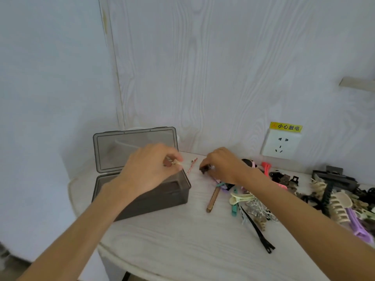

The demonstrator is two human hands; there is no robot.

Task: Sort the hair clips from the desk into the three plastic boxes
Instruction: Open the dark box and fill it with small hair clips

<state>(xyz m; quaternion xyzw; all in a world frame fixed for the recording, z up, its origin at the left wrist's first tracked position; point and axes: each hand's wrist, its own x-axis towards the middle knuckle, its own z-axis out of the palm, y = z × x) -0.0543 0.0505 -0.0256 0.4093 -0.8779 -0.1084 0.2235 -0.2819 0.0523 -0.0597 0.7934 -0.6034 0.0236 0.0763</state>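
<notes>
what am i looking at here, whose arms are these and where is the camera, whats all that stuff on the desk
There is no machine here. The single picture comes from a camera worn on a person's head, looking forward and down, so the two bare arms reaching in from the bottom are that person's own.

The surface is a pale desk set against a wall with a socket. On its left part stands a dark see-through plastic box with its lid tipped up and open. To the right lies a heap of hair clips in many colours and shapes.

The left hand is over the box, pinching a small pale clip in its fingers. The right hand is down at the desk, its fingers closed on a small dark clip. The other boxes are not in view.
</notes>
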